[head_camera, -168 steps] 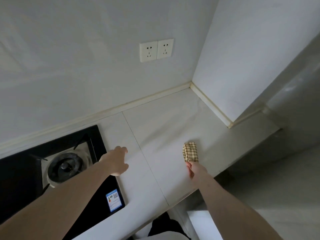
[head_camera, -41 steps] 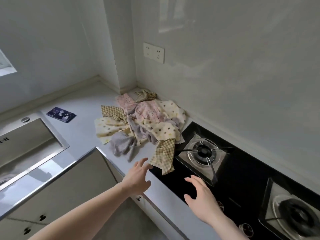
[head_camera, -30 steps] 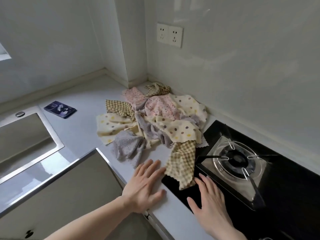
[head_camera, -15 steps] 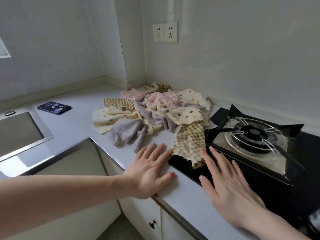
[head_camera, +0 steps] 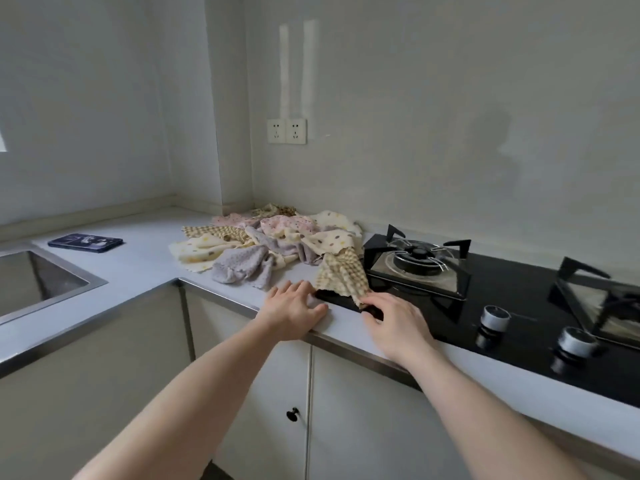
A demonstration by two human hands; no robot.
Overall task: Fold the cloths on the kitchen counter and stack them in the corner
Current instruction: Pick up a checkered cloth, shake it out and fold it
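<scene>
**Right hand reaches the checked cloth's hem**

Both hands have slid forward since half a second ago, and the right hand point(head_camera: 394, 318) now has its fingertips curled onto the near tip of the yellow-and-cream checked cloth point(head_camera: 341, 275), where before it lay flat and just short of it. It looks like a pinch on that hem, though the thumb is hidden, so the grip itself is a judgement. The left hand point(head_camera: 294, 310) rests flat on the pale grey counter point(head_camera: 145, 258), fingers straight and together, holding nothing, just beside the cloth's left edge.

That checked cloth hangs out of the heap towards the person, its long axis running from the pile down to the hands, its tip draped over the front left corner of the black glass hob point(head_camera: 519, 299). So the right hand is the nearer one, at the tip; the left sits to the side, well placed to take the other corner.

Behind it lies the jumbled pile of spotted cream, pink and lilac cloths point(head_camera: 263, 244), unfolded, near the wall corner. Further left, a dark flat phone point(head_camera: 85, 242) and the steel sink point(head_camera: 45, 282).
</scene>
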